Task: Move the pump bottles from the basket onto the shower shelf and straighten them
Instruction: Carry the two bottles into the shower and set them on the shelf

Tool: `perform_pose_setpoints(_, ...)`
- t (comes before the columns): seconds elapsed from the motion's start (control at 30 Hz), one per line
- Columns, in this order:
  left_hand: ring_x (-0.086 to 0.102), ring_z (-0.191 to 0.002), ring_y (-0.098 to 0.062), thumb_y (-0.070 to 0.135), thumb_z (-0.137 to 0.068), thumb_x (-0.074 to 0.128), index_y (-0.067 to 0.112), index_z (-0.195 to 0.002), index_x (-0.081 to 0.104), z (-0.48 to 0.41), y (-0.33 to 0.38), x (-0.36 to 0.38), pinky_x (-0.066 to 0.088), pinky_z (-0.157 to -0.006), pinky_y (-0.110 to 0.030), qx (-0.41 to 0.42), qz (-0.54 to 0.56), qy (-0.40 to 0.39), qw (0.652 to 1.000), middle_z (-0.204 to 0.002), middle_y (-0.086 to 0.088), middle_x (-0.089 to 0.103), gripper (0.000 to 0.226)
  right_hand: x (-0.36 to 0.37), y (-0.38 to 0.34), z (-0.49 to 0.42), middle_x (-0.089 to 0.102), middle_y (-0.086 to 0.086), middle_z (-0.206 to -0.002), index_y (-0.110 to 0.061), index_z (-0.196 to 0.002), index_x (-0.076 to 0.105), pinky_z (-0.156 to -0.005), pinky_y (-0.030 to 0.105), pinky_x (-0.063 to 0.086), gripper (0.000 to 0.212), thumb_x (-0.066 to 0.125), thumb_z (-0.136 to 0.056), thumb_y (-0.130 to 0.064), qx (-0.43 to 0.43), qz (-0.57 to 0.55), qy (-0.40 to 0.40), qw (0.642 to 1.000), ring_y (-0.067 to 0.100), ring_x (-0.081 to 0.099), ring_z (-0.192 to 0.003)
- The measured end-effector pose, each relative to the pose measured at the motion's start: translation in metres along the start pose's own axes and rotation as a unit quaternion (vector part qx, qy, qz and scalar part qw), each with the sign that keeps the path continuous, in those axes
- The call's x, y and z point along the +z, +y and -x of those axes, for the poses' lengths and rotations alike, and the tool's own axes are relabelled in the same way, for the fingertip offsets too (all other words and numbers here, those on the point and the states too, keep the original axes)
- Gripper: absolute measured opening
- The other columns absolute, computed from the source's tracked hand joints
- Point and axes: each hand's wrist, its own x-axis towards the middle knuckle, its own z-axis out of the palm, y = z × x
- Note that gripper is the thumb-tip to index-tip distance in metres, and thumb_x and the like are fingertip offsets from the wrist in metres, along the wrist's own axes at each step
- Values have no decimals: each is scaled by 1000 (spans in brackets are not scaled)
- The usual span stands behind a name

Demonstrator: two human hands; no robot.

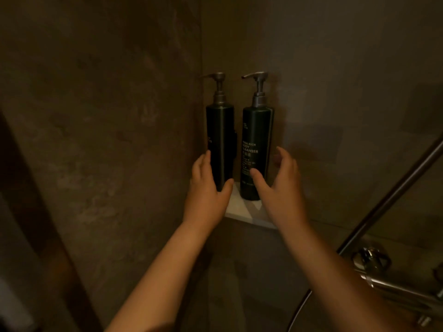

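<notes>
Your two bare forearms rise from the bottom edge of the frame toward its middle, where both hands meet the bottles. Your left hand (206, 188) clasps the lower part of the left pump bottle (219, 140): its fingers (203, 161) lie up the bottle's left flank and the thumb presses against the front near the base. Your right hand (280, 185) is spread wide around the lower part of the right pump bottle (256, 144), holding nothing. Its thumb crosses in front of the bottle under the label, though you cannot tell whether it touches, and its fingers stand just to the right of the bottle with a gap showing. Both bottles are dark with grey pump heads and stand upright, just beside each other, on the pale corner shelf (247, 212) at the centre of the frame, tucked where the two brown stone-look walls meet. Both spouts point toward the left of the frame. The right bottle's white lettering faces you and reads "BODY CLEANSER"; the left bottle's label is turned away to its left side, with only its edge showing. At the right edge a metal shower rail (393, 195) runs diagonally, and below it in the lower right corner sit a chrome mixer valve (383, 279) and a dark hose (299, 305).
</notes>
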Motion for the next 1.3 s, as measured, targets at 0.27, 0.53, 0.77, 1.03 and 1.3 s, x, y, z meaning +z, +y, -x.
perform_pose_setpoints(0.27, 31, -134, -15, 51, -90, 43, 25, -143, 30, 57, 15, -38, 29, -105, -35, 58, -249, -40, 966, -148, 2, 33, 60, -16, -12, 53, 42, -4, -133, -23, -134, 39, -95, 23, 33, 46, 48, -92, -38, -56, 62, -58, 995, 10, 38, -122)
perform_pose_setpoints(0.53, 37, -131, -19, 48, -92, 40, 21, -141, 36, 104, 20, -68, 34, -103, -37, 61, -306, -87, 946, -144, -3, 40, 56, -29, -33, 107, 46, -1, -132, -21, -135, 39, -95, 22, 30, 48, 44, -91, -42, -72, 153, -96, 981, 12, 38, -124)
perform_pose_setpoints(0.77, 34, -133, -18, 48, -92, 40, 22, -142, 35, 148, 18, -99, 28, -107, -37, 93, -343, -101, 929, -144, -2, 40, 57, -32, -62, 151, 46, -2, -132, -22, -134, 40, -98, 27, 34, 47, 46, -91, -41, -51, 180, -110, 976, 13, 38, -124)
perform_pose_setpoints(1.03, 46, -124, -17, 46, -92, 43, 21, -134, 47, 206, 9, -154, 33, -102, -34, 96, -295, -127, 942, -134, 0, 52, 48, -27, -106, 224, 45, -1, -133, -19, -134, 41, -99, 25, 31, 47, 45, -92, -39, -28, 194, -154, 969, 14, 38, -125)
perform_pose_setpoints(1.3, 49, -117, -16, 43, -91, 48, 20, -129, 51, 263, -24, -214, 34, -98, -34, 54, -323, -90, 941, -125, 0, 57, 45, 3, -150, 283, 44, -6, -132, -23, -133, 39, -98, 20, 28, 45, 41, -92, -42, -40, 153, -203, 966, 8, 37, -124)
